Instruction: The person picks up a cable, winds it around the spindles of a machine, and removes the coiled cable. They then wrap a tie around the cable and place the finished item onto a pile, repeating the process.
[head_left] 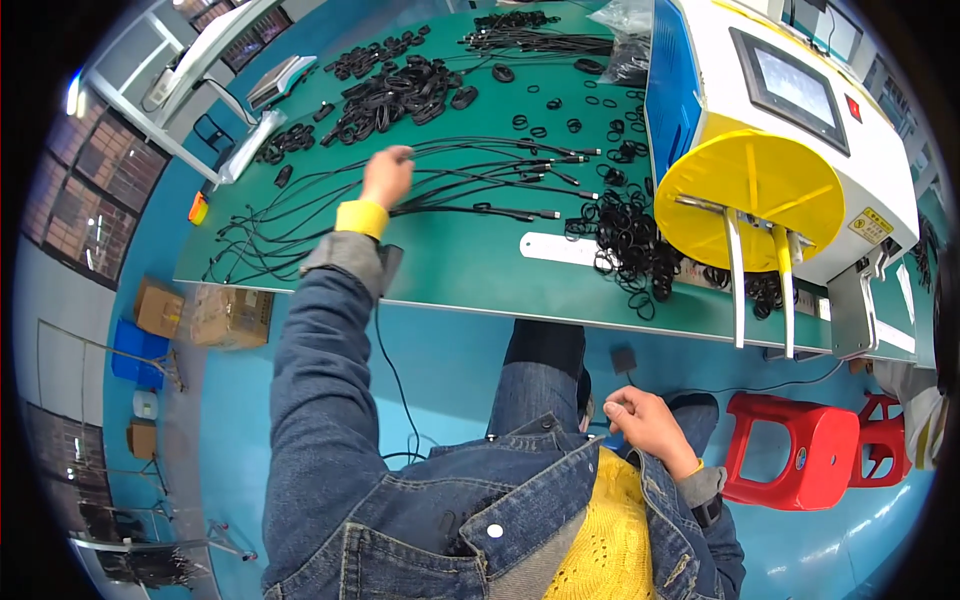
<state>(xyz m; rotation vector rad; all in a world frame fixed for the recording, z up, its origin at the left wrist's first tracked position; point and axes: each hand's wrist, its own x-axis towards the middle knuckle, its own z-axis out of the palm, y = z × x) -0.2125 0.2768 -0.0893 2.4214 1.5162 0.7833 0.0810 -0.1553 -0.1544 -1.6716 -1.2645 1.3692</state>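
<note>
While the left hand (pixel 387 176) reaches to upper centre of the frame, fingers curled loosely over black cables (pixel 470 178) spread on the green table (pixel 450 270), right hand (pixel 645 425) low at lower centre, fingertips pinched together, contents not discernible, yellow-fronted machine (pixel 770 170) at upper right, red stool (pixel 800 450) lower right.

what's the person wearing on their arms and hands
Both hands, left hand and right hand, are bare, no gloves. The arms are in blue denim jacket sleeves with grey cuffs; a yellow knit cuff shows at the left wrist, matching the yellow sweater under the jacket.
</note>
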